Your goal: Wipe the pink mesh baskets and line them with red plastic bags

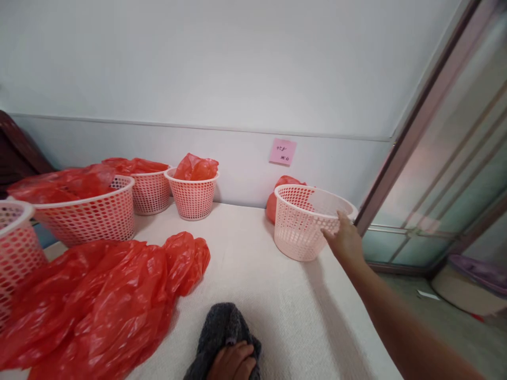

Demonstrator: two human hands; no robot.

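At the bottom centre, my left hand (234, 363) has its fingers curled around a dark grey cloth (224, 324), which is bunched on the white tabletop. My right hand (345, 237) reaches out to the right side of a white perforated plastic basket (299, 232). Its thumb and forefinger are spread apart against the basket's wall and rim, and its other fingers are hardly visible. This basket stands upright near the wall. Behind it, partly hidden, sits a red plastic bag (271, 207). A large heap of crumpled red plastic bags (114, 295) lies left of the cloth.
At the left stand several baskets: a wide one (87, 219) with red plastic, a smaller one (194, 198) with a red bag, and one cut off by the edge (18, 248). A pink handwritten note (282, 152) is on the wall. A metal-framed glass door (428, 174) borders the right.
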